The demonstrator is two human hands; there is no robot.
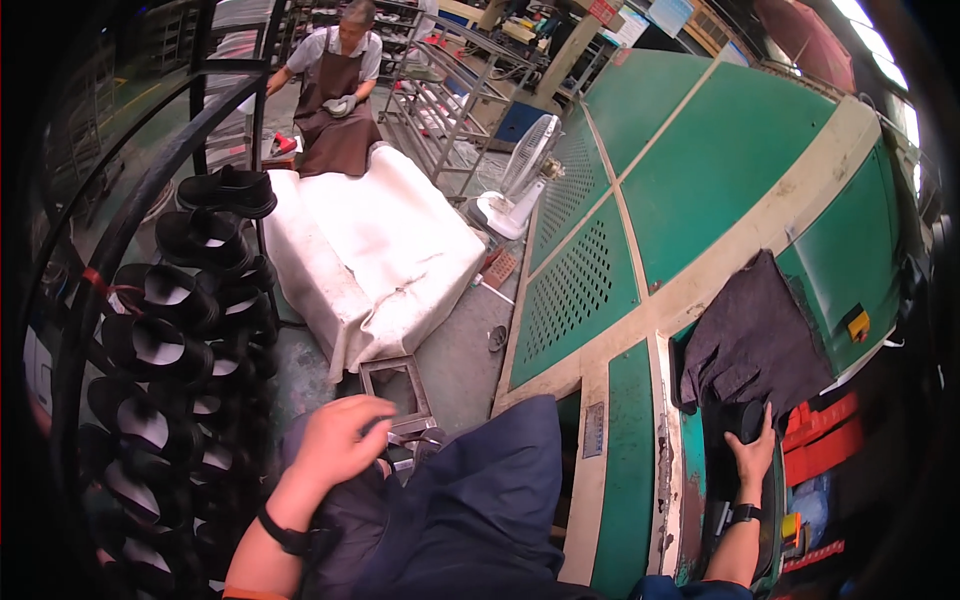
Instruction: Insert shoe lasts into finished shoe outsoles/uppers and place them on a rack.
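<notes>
Green machine (700, 160), floor (455, 375) alongside its edge; my right hand (752, 456) gripping black piece (741, 420); left hand (342, 442) curled, contents unclear; small label (594, 431).

Two bare hands are in view, one left hand (340, 445) and one right hand (752, 450), with two black wristbands (283, 530), one per wrist. The right hand has one black item (738, 420). Black shoes (228, 192) number at least ten; overlap and shadow hide the exact count. There is one co-worker (340, 85) in one brown apron (338, 95), one fan (527, 155), one white cover (375, 230), one dark cloth (755, 325), one green machine (725, 165) with two perforated panels (575, 280), and one square metal frame (417, 383).
</notes>
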